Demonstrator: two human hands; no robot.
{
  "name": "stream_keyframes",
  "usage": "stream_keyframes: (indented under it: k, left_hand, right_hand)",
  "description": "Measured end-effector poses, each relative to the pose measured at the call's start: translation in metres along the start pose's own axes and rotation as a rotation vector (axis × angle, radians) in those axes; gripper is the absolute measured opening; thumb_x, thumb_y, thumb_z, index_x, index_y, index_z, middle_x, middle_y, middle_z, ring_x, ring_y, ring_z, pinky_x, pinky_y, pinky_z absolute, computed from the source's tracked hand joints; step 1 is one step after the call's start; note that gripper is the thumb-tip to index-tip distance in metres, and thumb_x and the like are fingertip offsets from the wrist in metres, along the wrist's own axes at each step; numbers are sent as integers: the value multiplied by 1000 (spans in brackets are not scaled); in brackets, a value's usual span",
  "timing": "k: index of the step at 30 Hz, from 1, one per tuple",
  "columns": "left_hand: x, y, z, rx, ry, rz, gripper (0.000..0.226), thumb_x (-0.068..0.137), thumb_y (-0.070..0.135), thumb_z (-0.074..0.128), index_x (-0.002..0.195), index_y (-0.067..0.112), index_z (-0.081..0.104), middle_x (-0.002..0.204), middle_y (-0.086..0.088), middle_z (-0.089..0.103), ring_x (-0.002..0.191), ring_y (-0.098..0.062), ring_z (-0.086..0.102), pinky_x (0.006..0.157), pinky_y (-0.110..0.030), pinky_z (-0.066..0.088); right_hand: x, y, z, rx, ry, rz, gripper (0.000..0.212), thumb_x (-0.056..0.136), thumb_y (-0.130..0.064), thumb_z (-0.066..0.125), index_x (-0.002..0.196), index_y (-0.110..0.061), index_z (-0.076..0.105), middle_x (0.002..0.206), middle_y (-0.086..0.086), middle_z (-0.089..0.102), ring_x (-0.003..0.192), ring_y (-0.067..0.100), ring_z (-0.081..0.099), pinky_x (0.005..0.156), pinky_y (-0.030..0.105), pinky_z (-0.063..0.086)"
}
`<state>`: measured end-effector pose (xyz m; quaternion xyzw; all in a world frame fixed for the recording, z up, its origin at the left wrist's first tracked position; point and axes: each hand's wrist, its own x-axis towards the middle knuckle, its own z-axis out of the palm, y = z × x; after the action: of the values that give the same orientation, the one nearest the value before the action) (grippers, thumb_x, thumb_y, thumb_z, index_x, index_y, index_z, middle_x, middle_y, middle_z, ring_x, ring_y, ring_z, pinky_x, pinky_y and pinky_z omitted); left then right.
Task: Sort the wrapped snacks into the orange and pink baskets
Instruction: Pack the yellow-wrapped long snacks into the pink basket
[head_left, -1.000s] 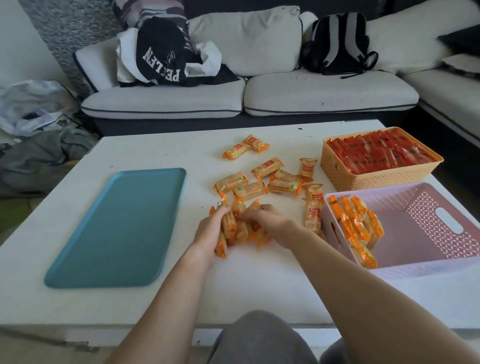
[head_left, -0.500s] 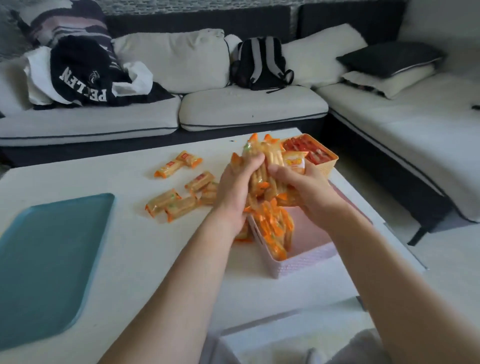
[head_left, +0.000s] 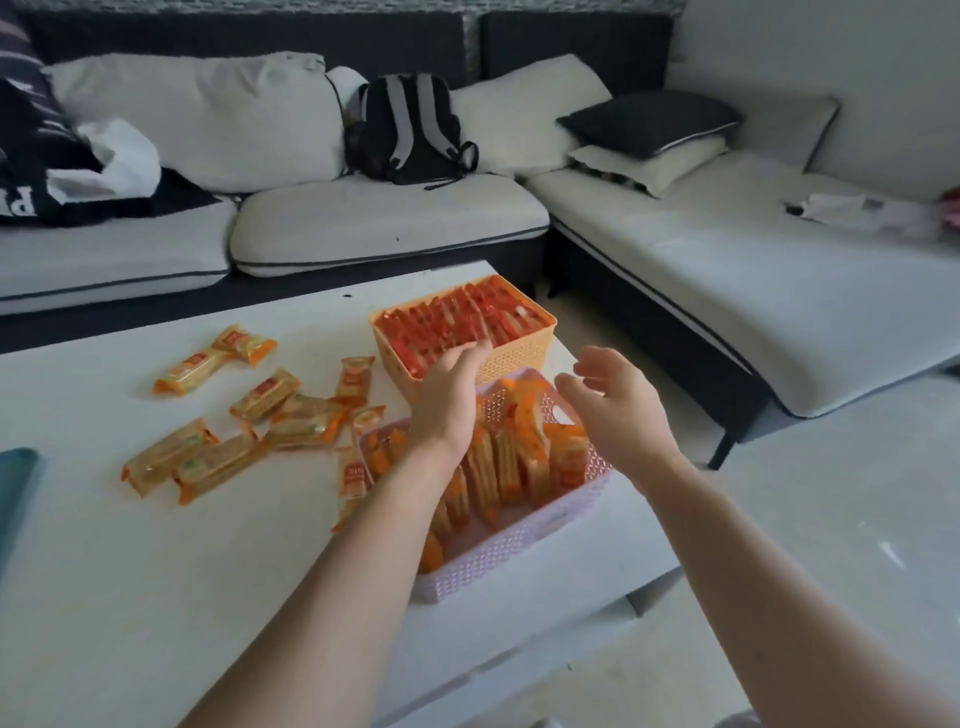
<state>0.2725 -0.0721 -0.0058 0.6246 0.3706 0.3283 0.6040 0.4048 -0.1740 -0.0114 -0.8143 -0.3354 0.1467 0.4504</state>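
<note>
The pink basket (head_left: 524, 545) sits at the white table's right edge and holds several orange-wrapped snacks (head_left: 511, 457) standing on end. Just behind it, the orange basket (head_left: 519, 358) is packed with red-wrapped snacks (head_left: 447, 319). My left hand (head_left: 449, 400) hovers over the pink basket's left side, fingers apart and empty. My right hand (head_left: 610, 408) hovers over its right side, also open and empty. Several more orange-wrapped snacks (head_left: 249, 426) lie loose on the table left of the baskets.
The white table (head_left: 156, 597) ends just right of the baskets. A teal tray's corner (head_left: 13, 483) shows at the far left. A sofa (head_left: 363, 223) with a black backpack (head_left: 408, 130), cushions and clothes stands behind; its chaise runs along the right.
Both hands gathered a bunch of orange snacks from the table, carried it right over the pink basket and let go; the snacks now lie in the basket and both hands are empty.
</note>
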Motion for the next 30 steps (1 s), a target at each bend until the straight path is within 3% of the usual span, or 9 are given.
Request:
stream_keyframes:
  k: [2, 5, 7, 10, 14, 18, 22, 27, 30]
  left_hand:
    - [-2, -8, -11, 235, 84, 130, 22, 105, 36, 52, 109, 22, 69, 101, 15, 68, 101, -1, 63, 73, -10, 46]
    - [-3, -18, -21, 333, 223, 168, 22, 104, 22, 53, 96, 22, 73, 100, 8, 72, 83, -4, 64, 66, -27, 56]
    - [-3, -20, -27, 299, 285, 145, 28, 102, 14, 51, 85, 25, 71, 97, 6, 72, 80, -12, 65, 66, -33, 58]
    - [-6, -21, -36, 260, 339, 112, 28, 100, 10, 51, 84, 21, 72, 97, 2, 72, 84, -13, 63, 56, -10, 48]
    - [-14, -23, -45, 238, 332, 58, 27, 97, 9, 53, 83, 20, 73, 88, 10, 71, 68, 3, 61, 52, -10, 45]
    - [-22, -23, -54, 306, 312, 75, 27, 97, 10, 55, 82, 25, 72, 80, 11, 71, 64, 6, 59, 56, -18, 48]
    - [-27, -26, -66, 460, 153, 105, 19, 96, 14, 61, 92, 28, 73, 88, 14, 71, 84, 5, 61, 58, -11, 45]
    - [-29, -27, -77, 963, -255, 185, 28, 90, 30, 67, 115, 41, 72, 131, 13, 59, 126, -15, 44, 106, -31, 35]
    - [-35, -25, -79, 1115, -345, 93, 37, 89, 34, 68, 123, 46, 64, 144, 20, 46, 135, -17, 30, 114, -35, 27]
  right_hand:
    - [0, 0, 8, -104, 54, -95, 31, 96, -29, 63, 126, -22, 66, 119, -3, 69, 103, 15, 65, 80, 29, 56]
    - [-2, -5, 31, -323, -97, -233, 23, 92, -21, 62, 111, -28, 73, 105, -5, 71, 88, 15, 67, 77, 36, 59]
    - [-7, -12, 51, -437, -264, -320, 31, 91, -16, 60, 118, -25, 70, 110, -1, 71, 89, 18, 68, 75, 37, 61]
    - [-12, -19, 75, -599, -465, -372, 48, 91, -12, 50, 137, -23, 58, 126, 4, 67, 108, 28, 65, 84, 43, 60]
    - [-8, -19, 85, -692, -458, -367, 53, 88, -17, 54, 140, -24, 47, 131, 6, 61, 121, 34, 55, 95, 47, 52]
    - [-1, -22, 79, -676, -466, -362, 45, 85, -18, 63, 128, -26, 54, 121, 3, 61, 110, 27, 58, 89, 42, 53]
    - [5, -31, 58, -654, -431, -369, 16, 82, -40, 74, 91, -31, 64, 93, -4, 67, 79, 15, 63, 60, 25, 51]
    - [-6, -58, 25, -601, -205, -283, 32, 83, -57, 70, 88, -26, 65, 77, -4, 65, 67, 12, 62, 56, 30, 54]
    - [-18, -63, 23, -640, -232, -231, 44, 86, -65, 62, 78, -22, 66, 70, 1, 66, 60, 16, 64, 50, 27, 46]
